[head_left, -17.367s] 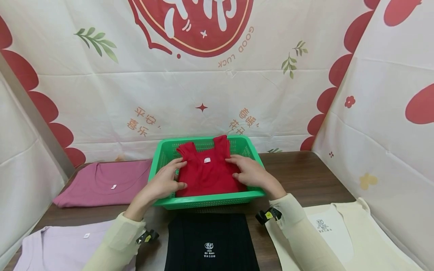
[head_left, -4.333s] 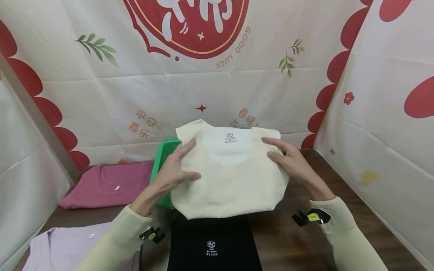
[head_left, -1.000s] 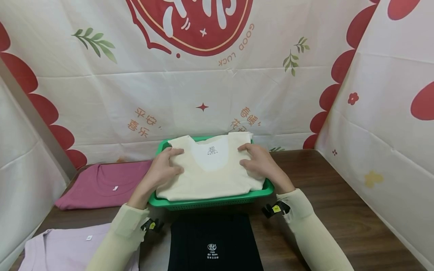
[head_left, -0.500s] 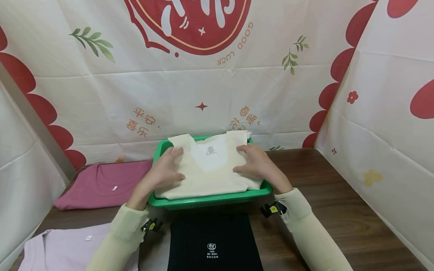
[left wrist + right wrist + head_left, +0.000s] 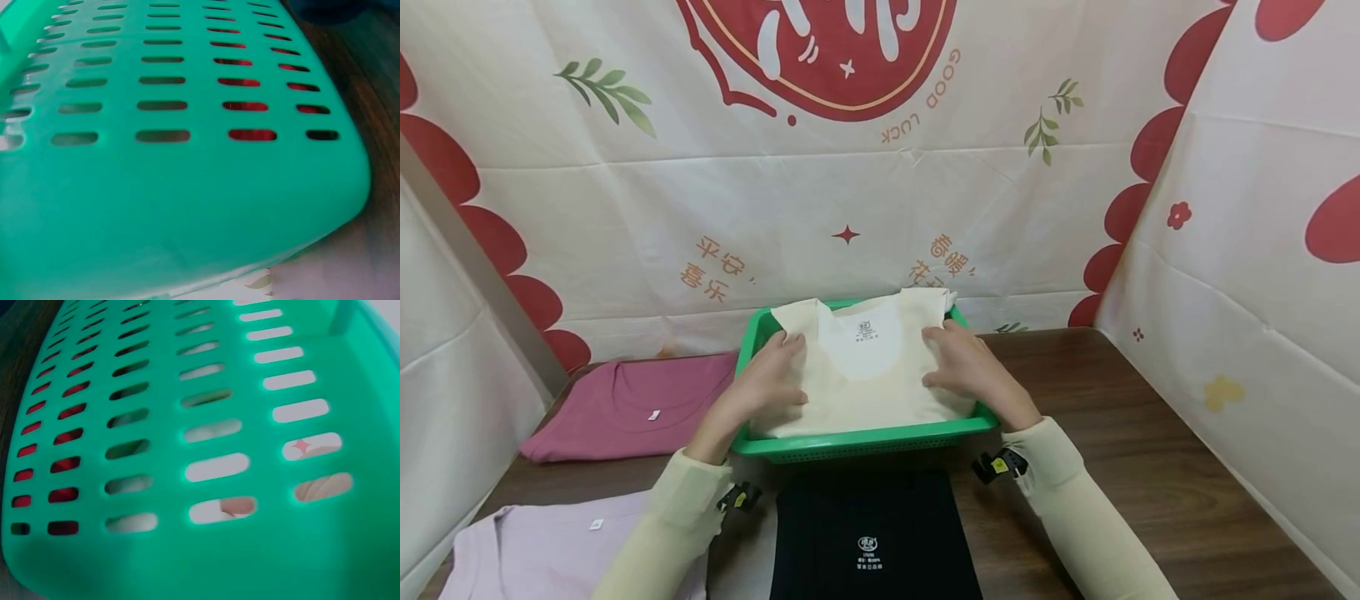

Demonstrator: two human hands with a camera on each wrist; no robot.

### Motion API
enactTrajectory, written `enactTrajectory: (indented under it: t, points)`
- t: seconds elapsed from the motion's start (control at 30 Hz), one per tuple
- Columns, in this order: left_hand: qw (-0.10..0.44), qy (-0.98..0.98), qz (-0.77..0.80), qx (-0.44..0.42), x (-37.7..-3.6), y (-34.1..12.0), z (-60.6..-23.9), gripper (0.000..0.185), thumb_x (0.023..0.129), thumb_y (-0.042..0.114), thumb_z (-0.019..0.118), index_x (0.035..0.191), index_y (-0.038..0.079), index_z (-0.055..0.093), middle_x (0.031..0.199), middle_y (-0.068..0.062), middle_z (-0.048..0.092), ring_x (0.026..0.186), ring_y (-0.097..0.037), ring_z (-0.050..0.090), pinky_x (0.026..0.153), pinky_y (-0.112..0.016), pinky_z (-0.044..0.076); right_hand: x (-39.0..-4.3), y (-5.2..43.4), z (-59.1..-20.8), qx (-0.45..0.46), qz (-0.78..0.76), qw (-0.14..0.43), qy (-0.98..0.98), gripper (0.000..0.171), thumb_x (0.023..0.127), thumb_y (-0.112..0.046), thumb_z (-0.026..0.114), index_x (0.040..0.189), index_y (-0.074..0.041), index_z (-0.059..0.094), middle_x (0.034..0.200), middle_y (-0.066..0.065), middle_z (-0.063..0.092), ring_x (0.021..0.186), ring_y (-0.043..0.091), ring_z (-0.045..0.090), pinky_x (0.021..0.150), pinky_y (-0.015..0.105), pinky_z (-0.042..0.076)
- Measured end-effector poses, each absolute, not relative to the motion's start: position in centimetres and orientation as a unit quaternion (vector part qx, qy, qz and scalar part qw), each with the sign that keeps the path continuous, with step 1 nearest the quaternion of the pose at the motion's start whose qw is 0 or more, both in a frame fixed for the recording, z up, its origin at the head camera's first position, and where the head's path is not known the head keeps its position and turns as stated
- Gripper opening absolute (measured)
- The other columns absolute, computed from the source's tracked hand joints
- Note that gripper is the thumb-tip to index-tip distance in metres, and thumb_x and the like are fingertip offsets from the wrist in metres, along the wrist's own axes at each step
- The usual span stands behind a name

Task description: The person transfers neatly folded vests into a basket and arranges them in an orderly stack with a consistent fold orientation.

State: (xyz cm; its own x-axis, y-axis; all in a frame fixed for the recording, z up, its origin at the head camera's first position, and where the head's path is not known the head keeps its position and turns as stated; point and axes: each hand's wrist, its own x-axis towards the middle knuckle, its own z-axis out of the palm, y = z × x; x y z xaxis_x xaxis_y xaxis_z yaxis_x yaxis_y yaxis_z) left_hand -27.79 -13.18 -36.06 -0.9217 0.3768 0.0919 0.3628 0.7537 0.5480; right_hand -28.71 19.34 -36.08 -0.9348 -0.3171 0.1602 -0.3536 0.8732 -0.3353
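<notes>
Cream shirt pressed into the green basket

Cream shirt (image 5: 868,375), folded, lies on top inside the green basket (image 5: 857,439) at the middle of the wooden table (image 5: 1120,433). From the head view I see my left hand (image 5: 767,387) resting on its left side with fingers spread nearly flat, gripping nothing; my right hand (image 5: 966,375) rests on its right side in the same way. A black shirt (image 5: 872,533) lies just in front of the basket, a pink shirt (image 5: 625,408) to the left, and a lilac shirt (image 5: 542,550) at the near left.

My left wrist view shows only the basket's slotted wall (image 5: 187,162), with a red garment (image 5: 250,106) behind the slots.

My right wrist view shows the same wall (image 5: 187,425), red and pale cloth behind it; no fingers are clear there.
</notes>
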Motion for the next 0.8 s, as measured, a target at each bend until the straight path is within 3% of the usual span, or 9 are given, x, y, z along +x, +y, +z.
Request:
enactTrajectory:
  t: [0.2, 0.53, 0.63, 0.8]
  points:
    - [0.022, 0.934, 0.287, 0.212, -27.52, -13.22, -36.03, 0.091, 0.081, -0.001, 0.081, 0.156, -0.011, 0.03, 0.164, -0.039, 0.015, 0.154, -0.05, 0.022, 0.121, -0.059, 0.032, -28.54, 19.23, -36.0, 0.178, 0.184, 0.047, -0.965, 0.069, 0.085, -0.013, 0.084, 0.147, -0.001, 0.055, 0.13, 0.023, 0.059, 0.099, 0.03, 0.055, 0.081, 0.046, 0.051]
    - [0.03, 0.938, 0.263, 0.222, -27.4, -13.18, -36.05, 0.088, 0.083, 0.0, 0.08, 0.156, -0.01, 0.032, 0.163, -0.039, 0.02, 0.15, -0.048, 0.031, 0.118, -0.056, 0.037, -28.73, 19.11, -35.96, 0.195, 0.157, 0.048, -0.967, 0.062, 0.087, -0.01, 0.08, 0.144, 0.0, 0.058, 0.132, 0.022, 0.064, 0.111, 0.035, 0.058, 0.091, 0.053, 0.051]
    - [0.022, 0.939, 0.257, 0.227, -27.43, -13.17, -36.12, 0.087, 0.082, 0.0, 0.081, 0.155, -0.011, 0.034, 0.159, -0.038, 0.027, 0.144, -0.045, 0.039, 0.115, -0.054, 0.041, -28.79, 19.11, -36.14, 0.195, 0.15, 0.046, -0.968, 0.061, 0.087, -0.012, 0.079, 0.143, -0.001, 0.059, 0.128, 0.021, 0.065, 0.103, 0.032, 0.06, 0.086, 0.049, 0.052]
    - [0.019, 0.942, 0.249, 0.224, -27.44, -13.27, -36.18, 0.086, 0.082, 0.003, 0.082, 0.154, -0.011, 0.036, 0.158, -0.037, 0.031, 0.142, -0.043, 0.041, 0.115, -0.054, 0.041, -28.86, 19.22, -36.49, 0.201, 0.139, 0.046, -0.969, 0.056, 0.087, -0.015, 0.076, 0.14, -0.004, 0.062, 0.119, 0.018, 0.066, 0.087, 0.025, 0.057, 0.073, 0.039, 0.049]
